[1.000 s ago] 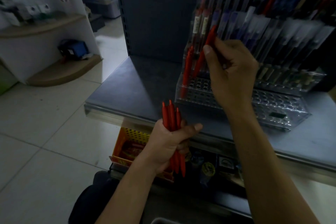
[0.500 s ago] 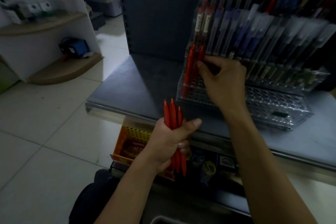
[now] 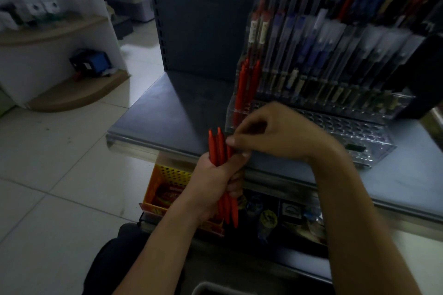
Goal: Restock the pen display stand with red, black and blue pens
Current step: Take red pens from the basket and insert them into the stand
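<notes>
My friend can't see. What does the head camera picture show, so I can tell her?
A person's left hand grips a bundle of red plastic pens while the right hand seems to pinch the top of one. Behind them, on a grey metal shelf, a clear plastic pen display stand holds a few upright red pens at its left end.

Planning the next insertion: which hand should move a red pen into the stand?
Right. The right hand pinches at the top of the bundle of red plastic pens, near the clear perforated stand; the left hand is full holding that bundle.
</notes>
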The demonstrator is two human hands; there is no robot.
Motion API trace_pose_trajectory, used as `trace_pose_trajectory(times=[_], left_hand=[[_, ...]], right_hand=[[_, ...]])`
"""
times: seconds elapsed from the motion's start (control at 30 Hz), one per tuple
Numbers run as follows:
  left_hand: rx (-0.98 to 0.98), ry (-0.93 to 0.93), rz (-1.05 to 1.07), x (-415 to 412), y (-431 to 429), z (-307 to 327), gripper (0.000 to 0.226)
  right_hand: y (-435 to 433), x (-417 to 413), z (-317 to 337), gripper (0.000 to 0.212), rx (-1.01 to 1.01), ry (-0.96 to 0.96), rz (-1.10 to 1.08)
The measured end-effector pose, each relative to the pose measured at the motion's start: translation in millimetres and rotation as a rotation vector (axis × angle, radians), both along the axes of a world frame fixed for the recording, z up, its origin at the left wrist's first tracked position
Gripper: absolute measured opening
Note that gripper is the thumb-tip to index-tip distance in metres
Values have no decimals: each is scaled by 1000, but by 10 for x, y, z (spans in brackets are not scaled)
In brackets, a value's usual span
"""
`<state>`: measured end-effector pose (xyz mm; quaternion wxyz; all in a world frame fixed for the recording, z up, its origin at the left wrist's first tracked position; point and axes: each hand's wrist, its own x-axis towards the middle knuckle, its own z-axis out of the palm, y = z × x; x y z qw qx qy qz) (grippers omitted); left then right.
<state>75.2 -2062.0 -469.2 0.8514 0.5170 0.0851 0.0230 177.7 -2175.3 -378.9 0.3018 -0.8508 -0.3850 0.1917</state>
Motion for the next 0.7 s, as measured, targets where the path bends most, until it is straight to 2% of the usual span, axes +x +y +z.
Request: trace_pose_trajectory(times=[0.1, 0.27, 0.4, 0.53, 0.7], left_hand=[[64, -24, -16, -19, 5, -4, 18], [89, -59, -22, -27, -4, 8, 27], [111, -45, 56, 0, -13, 3, 34], [83, 32, 69, 0, -95, 15, 30], [-4, 68, 84, 31, -144, 38, 34]], right_hand=[[-2, 1, -65, 16, -16, 80, 50], [-16, -24, -109, 9, 101, 103, -26], [0, -76, -105, 6, 189, 121, -104], [21, -64, -103, 4, 318, 97, -251], [44, -42, -128, 4, 338, 112, -273]])
